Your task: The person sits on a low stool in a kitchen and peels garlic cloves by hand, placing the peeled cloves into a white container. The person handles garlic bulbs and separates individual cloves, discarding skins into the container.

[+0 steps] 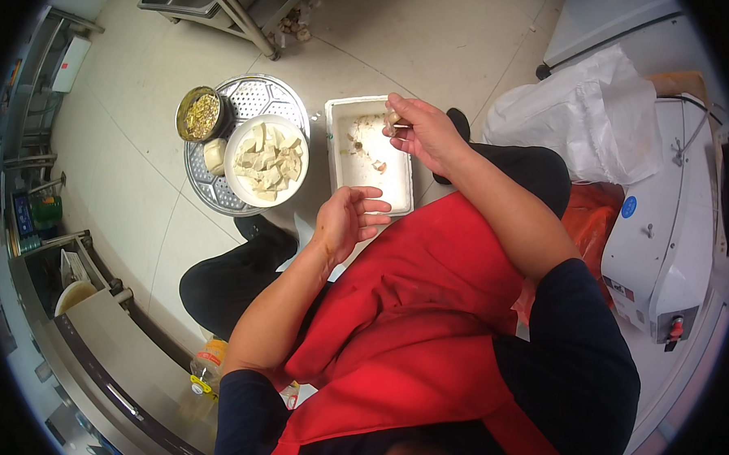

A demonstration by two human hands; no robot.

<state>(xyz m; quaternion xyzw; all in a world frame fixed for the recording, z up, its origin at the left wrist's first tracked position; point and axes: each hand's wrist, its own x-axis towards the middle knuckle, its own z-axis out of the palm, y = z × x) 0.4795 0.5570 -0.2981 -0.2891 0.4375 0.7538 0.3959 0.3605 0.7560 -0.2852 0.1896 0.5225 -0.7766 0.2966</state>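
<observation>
My right hand (424,133) pinches a small, pale brown lump (394,120) with a thin, translucent edge; I cannot tell exactly what it is. It is over the right side of a white foam box (335,149), where brown peelings and scraps (379,166) lie. My left hand (349,219) holds nothing, its fingers apart at the box's near left corner. Left of the box, a white bowl (233,172) of pale, cut chunks (270,161) rests on a round perforated metal tray (220,197). A pale, rounded piece (214,156) sits beside the bowl.
A metal bowl (183,127) of yellowish chopped bits (202,115) stands at the tray's far left. To my right are a white sack (573,121) and a white machine (657,233). A plastic bottle (207,368) stands at my left, and a metal rack leg (252,34) rises ahead.
</observation>
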